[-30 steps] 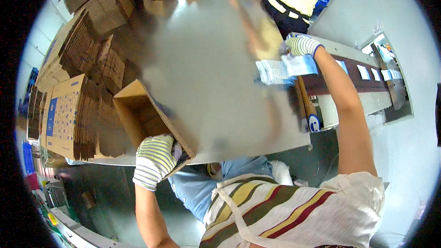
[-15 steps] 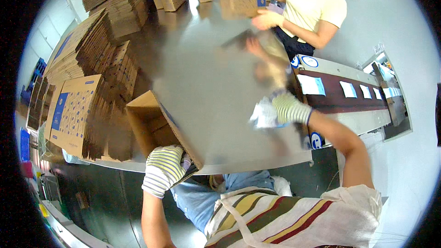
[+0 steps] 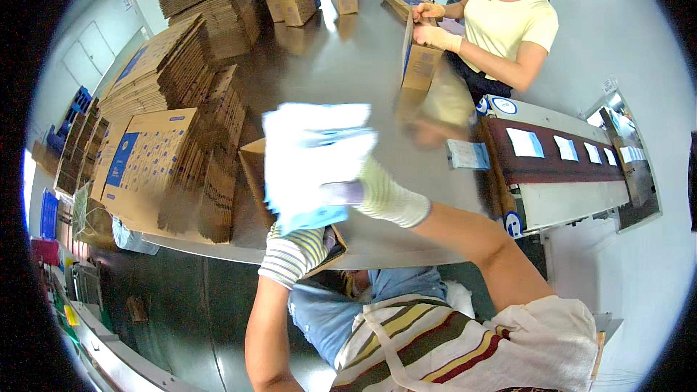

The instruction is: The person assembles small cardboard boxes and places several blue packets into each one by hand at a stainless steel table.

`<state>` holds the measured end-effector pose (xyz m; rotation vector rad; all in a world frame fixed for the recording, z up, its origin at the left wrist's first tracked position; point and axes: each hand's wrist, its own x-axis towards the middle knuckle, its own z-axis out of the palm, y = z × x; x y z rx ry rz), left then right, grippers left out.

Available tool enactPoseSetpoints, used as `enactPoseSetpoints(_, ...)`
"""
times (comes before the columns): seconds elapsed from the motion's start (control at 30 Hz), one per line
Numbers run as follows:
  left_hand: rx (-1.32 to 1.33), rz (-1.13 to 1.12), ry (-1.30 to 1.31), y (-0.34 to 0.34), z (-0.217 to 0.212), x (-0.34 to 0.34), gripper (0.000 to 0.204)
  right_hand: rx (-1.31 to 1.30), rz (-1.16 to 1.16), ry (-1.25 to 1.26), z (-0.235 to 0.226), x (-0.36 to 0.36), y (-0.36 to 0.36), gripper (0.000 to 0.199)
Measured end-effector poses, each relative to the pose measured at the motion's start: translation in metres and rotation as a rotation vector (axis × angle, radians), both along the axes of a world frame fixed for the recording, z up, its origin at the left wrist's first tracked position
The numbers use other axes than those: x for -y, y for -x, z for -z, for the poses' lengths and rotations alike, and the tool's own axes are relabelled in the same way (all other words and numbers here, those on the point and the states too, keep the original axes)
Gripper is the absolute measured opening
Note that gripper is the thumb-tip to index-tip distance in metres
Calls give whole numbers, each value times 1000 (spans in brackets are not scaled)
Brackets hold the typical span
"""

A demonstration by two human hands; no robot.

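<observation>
While right hand (image 3: 377, 192) grips white-and-blue packets (image 3: 316, 163) closed-fisted above open carton (image 3: 254, 174), left hand (image 3: 294, 255) clamps the carton's near edge beneath. Packets seemingly not yet inside; loading remains.

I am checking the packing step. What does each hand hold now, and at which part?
The right hand holds a stack of white and blue packets by its right edge, over the open cardboard box. The left hand grips that box at its near corner.
</observation>
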<state>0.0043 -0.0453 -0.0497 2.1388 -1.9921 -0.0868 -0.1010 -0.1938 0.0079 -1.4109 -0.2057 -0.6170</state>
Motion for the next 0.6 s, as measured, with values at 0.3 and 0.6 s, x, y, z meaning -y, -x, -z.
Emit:
enactPoseSetpoints(0.3,-3,-46,-211,12,-14,2,33,-433,247,982,36,5,-65,80)
enactPoseSetpoints(0.6,-113,71,65,1,-37,1,25,-761,121,1409,43,7,-71,74)
